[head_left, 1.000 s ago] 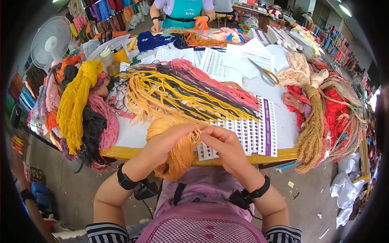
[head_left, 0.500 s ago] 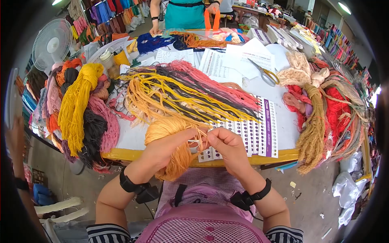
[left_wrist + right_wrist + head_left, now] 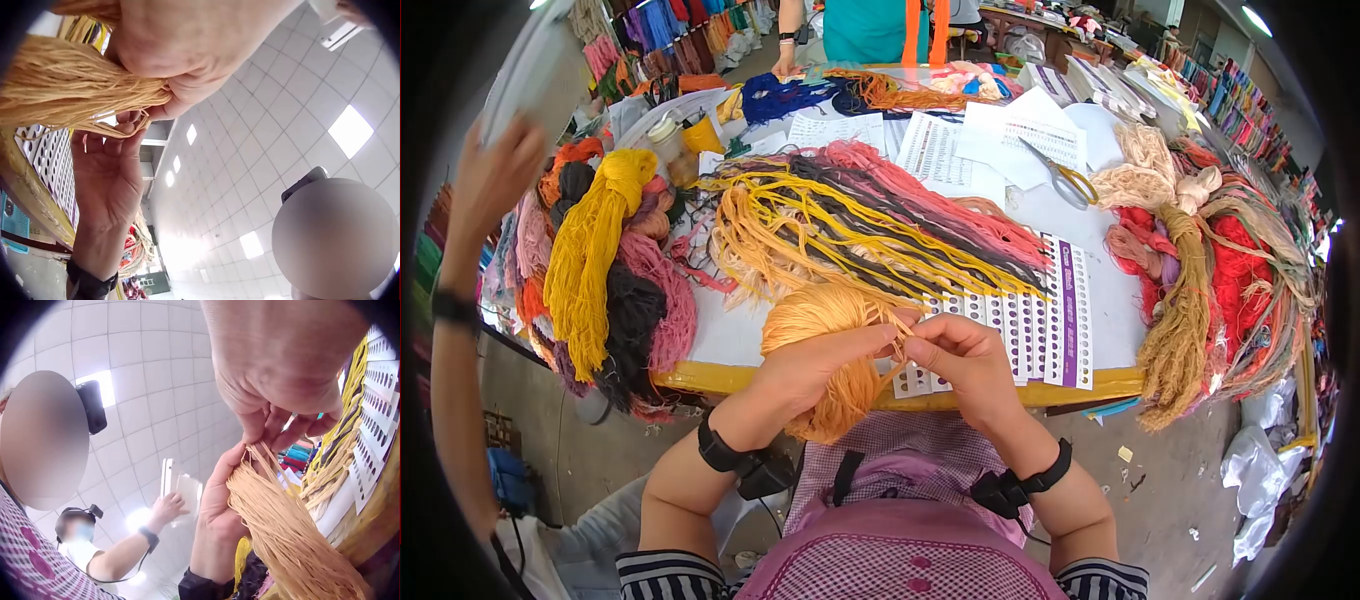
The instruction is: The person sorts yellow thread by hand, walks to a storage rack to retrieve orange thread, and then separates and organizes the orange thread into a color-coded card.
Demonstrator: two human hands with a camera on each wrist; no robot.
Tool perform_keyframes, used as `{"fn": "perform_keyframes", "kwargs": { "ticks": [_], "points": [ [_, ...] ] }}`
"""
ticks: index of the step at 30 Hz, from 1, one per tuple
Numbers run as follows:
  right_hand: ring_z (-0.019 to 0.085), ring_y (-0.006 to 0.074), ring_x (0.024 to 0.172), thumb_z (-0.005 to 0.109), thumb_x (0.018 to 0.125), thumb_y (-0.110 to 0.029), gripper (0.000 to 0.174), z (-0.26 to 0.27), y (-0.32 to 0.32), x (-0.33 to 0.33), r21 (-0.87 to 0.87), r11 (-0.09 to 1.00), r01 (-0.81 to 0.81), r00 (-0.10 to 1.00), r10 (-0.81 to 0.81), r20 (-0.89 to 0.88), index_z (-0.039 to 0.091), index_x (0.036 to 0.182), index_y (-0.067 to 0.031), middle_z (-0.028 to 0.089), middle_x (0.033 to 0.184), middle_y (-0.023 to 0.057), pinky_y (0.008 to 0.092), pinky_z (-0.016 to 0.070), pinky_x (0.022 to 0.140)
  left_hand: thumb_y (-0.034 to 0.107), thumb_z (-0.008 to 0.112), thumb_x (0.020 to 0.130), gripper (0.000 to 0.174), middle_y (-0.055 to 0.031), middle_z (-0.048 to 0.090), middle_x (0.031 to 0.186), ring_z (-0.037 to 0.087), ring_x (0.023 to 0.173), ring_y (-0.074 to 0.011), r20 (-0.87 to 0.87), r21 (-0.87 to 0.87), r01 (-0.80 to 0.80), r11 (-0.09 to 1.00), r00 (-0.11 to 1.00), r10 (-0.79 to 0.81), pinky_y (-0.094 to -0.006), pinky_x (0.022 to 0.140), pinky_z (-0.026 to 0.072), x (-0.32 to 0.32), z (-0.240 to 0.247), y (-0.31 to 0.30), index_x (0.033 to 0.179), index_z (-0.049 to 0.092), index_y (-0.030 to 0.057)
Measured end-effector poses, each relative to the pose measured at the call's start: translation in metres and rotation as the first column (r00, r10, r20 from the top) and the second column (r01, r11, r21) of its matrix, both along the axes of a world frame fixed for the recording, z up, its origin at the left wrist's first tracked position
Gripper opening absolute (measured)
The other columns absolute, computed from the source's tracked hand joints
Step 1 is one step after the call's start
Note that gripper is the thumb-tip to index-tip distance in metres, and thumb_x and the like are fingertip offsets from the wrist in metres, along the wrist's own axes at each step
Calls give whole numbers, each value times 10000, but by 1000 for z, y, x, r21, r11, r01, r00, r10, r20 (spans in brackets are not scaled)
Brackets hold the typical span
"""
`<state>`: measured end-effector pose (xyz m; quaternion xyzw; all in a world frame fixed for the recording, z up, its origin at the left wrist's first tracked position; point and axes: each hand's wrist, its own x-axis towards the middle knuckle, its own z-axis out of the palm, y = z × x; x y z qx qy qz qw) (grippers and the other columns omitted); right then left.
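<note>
A light-orange yarn skein hangs over the table's front edge, gripped near its top by the left hand. Beside it the right hand pinches a few strands between thumb and fingers. In the left wrist view the skein lies across the left hand, its looped end meeting the fingertips of the right hand. The right wrist view has thin strands drawn from the skein up to the right hand, with the left hand around the bundle.
Multicoloured strands lie across the table over punched colour cards. Scissors rest on papers. Thick skeins hang at the left and right. Another person's arm reaches in at the left; someone in a teal apron stands opposite.
The right hand has moved slightly away from the left, thumb and fingers still on strands. At the left, another person's arm has risen in front of the fan. The orange strip opposite hangs longer.
</note>
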<state>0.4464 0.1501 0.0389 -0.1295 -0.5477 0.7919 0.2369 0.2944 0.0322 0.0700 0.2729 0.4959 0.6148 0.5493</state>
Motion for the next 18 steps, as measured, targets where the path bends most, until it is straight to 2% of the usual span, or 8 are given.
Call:
{"fn": "perform_keyframes", "kwargs": {
  "ticks": [9,15,18],
  "points": [
    [614,85,813,673,864,-54,100,-5,-2,-2,-113,993,15,999,-19,-39,676,951,-5,686,904,48,219,475,765,143,580,927,369,-111,589,1243,566,1104,-179,-12,24,4,1000,1000,-3,-308,938,445,2,-1,-1,1258,549,-19],
    [613,87,846,665,867,-48,83,-2,-5,-1,-147,989,-2,996,-11,-87,671,940,-9,685,909,55,241,468,799,141,589,921,375,-109,591,1238,566,1118,-187,-8,10,-7,1000,1000,7,-319,962,444,3,0,-2,1254,548,-26],
    [608,88,842,650,887,-86,92,-11,-3,-4,-184,981,60,991,-80,-104,658,953,-22,684,920,49,247,462,806,176,573,932,381,-103,593,1240,569,1112,-176,33,-32,-50,998,998,51,-315,959,441,1,-7,-3,1247,550,-37]
  ]
}}
